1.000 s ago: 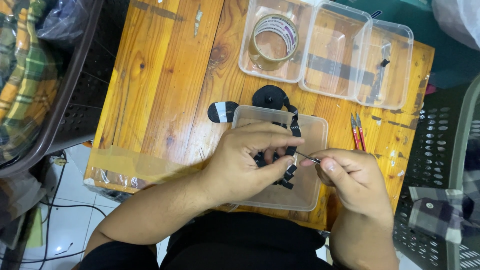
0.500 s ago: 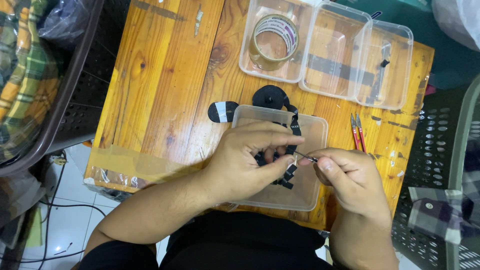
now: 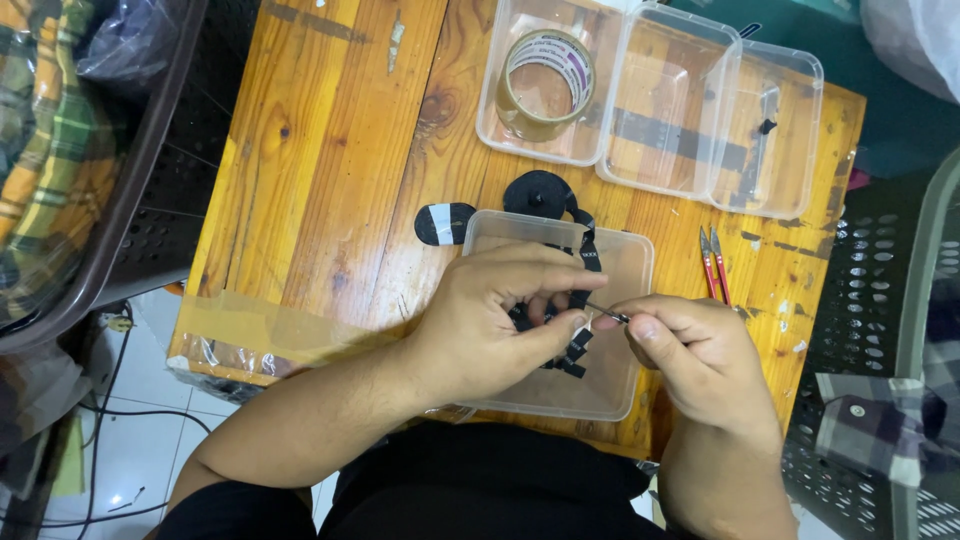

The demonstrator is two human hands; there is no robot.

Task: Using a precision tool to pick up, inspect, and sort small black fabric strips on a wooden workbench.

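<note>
Compared with the earlier views, almost nothing has shifted: both hands sit in the same place at lower centre of the frame, and the fingers have only tightened slightly around the work. This suggests a fine, stationary operation in progress, not a move between stations.

The left hand (image 3: 500,320) is closed around a black strap (image 3: 583,255) with white marks, pinching it between thumb and fingers. The right hand (image 3: 690,350) is clamped on a thin metal needle-like tool (image 3: 608,313), whose tip meets the strap just beside the left thumb. The two hands are close together, nearly touching. The strap runs up from the left hand to a round black piece (image 3: 540,192) lying on the wooden table (image 3: 330,170).

Containers:
- A clear shallow container (image 3: 625,300) lies under the hands at lower centre; only the strap's lower end shows over it (other contents cannot be told).
- Upper centre: a clear tub (image 3: 500,130) holding a roll of brown tape (image 3: 545,85).
- Upper right: two more clear tubs (image 3: 700,120); a small dark item lies in the rightmost one, too small to identify.

A pair of red-handled snips (image 3: 713,262) lies at right of the shallow container, apart from it. A dark basket (image 3: 150,200) with plaid cloth occupies the upper left of the frame
</note>
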